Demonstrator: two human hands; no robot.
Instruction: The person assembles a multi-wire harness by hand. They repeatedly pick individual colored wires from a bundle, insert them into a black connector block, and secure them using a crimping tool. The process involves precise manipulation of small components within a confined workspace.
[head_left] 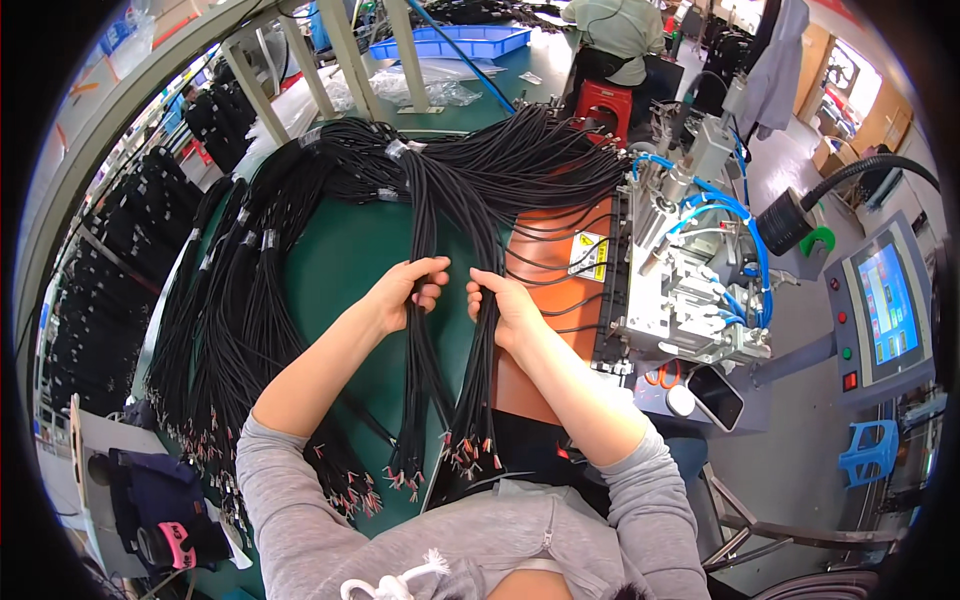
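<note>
Two hanks of long black cables run down the middle of the green table. My left hand is closed around the left hank, and my right hand grips the right hank. A narrow gap separates the hands, at about the same height. Below them, the cable ends fan out toward me with stripped, coloured wires showing. Farther up, both hanks join a large pile of black cables, tied with pale bands. More cable bundles lie to the left.
On the right stands a metal machine with blue air tubes, beside an orange mat crossed by several cables. Orange-handled scissors and a phone lie near it. A control screen stands farther right. A person sits beyond the table.
</note>
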